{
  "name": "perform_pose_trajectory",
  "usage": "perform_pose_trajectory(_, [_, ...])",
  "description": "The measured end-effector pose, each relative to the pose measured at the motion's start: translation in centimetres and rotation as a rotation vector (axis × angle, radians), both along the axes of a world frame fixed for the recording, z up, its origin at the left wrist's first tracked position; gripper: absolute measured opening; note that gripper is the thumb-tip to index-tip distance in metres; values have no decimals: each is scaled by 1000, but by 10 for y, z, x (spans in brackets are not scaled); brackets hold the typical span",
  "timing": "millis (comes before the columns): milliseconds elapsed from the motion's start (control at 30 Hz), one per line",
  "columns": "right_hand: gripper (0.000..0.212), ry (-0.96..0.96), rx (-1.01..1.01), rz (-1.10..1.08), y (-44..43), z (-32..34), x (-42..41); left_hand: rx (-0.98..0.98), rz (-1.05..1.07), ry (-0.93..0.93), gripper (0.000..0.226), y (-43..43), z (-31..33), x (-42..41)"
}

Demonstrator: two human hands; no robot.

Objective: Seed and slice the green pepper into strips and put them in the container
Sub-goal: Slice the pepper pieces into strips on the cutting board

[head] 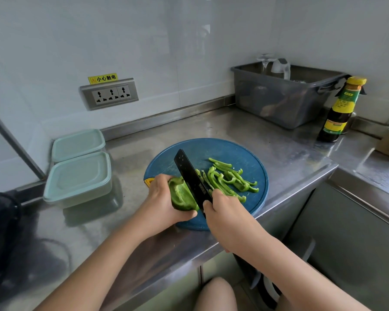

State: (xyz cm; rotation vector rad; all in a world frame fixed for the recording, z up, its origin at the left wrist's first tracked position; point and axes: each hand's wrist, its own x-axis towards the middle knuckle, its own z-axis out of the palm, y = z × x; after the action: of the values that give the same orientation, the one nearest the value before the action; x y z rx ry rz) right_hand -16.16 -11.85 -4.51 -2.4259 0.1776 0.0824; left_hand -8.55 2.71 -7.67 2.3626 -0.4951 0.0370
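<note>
Pepper: a green, hollow-side-up pepper piece [182,195] lies at 8 o'clock on the board [211,148], between the two hands.
Left hand: the left hand [163,199] comes in from 7 o'clock, its fingers curled over the piece's left side and near end, holding it down.
Right hand: the right hand [222,213] is just at 4 o'clock of the piece, wrapped round the knife handle, which it hides.
Knife: the black knife [190,173] runs from the right hand toward 11 o'clock, with its blade standing along the piece's right side. Whether it has entered the flesh cannot be told.
Strips: a loose heap of cut strips [230,179] lies from the board's middle to 3 o'clock, just right of the blade.
Board edges: the round blue board's rim at 5 o'clock comes close to the tabletop's front edge. Whether it overhangs cannot be told.
Containers: two pale green containers, lids on, stand off the board at 9 o'clock, the near one [78,179] just beside the far one [78,143].
Room: a band of bare steel tabletop [130,158] separates board and containers, and more steel runs from the board's 12 o'clock rim back to the wall.
Far corner: a grey bin [283,102] stands at 1 o'clock and a dark bottle [339,111] at 2 o'clock, both well apart from the board.
</note>
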Motion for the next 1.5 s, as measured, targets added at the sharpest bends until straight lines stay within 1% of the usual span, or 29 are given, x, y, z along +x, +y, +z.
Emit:
perform_pose_trajectory(200, [36, -9, -88, -9, 5, -4, -5, -3, 26, 55, 86, 0, -1, 2])
perform_pose_trajectory(300, [36, 6, -103, -21, 8, -10, -9, -6, 27, 81, 83, 1, 1, 2])
perform_pose_trajectory(467, [36, 20, -71, -19, 6, -13, -9, 2, 13, 99, 72, 3, 4, 3])
perform_pose_trajectory(600, [37, 3, -38, 6, 2, -14, -7, 9, -3, 120, 71, 5, 5, 4])
perform_pose_trajectory(833, [37, -13, -70, 36, 5, -16, -6, 47, 2, 149, 69, 5, 6, 4])
perform_pose_trajectory(933, [36, -25, -101, 39, 6, -18, -2, 66, -5, 148, 69, 7, 6, 5])
perform_pose_trajectory(1067, [24, 6, -158, 79, 9, -18, 6, 66, -13, 151, 71, 8, 3, 8])
perform_pose_trajectory(1133, [21, -12, -215, 140, 9, -15, 9, 57, -16, 152, 72, 8, 1, 8])
perform_pose_trajectory(1200, [7, -62, -339, 259, 8, -10, 11, 49, -20, 154, 72, 8, 0, 9])
perform_pose_trajectory(1267, [15, -75, -475, 400, 8, -8, 15, 42, -26, 156, 72, 8, 0, 10])
perform_pose_trajectory(1300, [17, -41, -520, 447, 10, -4, 16, 39, -30, 154, 72, 8, 0, 10])
perform_pose_trajectory(1333, [19, -26, -610, 521, 11, 2, 18, 36, -35, 152, 72, 8, -1, 10])
perform_pose_trajectory(1433, [20, 32, -875, 682, 10, 14, 38, 18, -60, 132, 73, 9, -4, 11])
perform_pose_trajectory(1500, [19, 62, -963, 742, 14, 22, 46, 16, -88, 111, 74, 9, -4, 11])
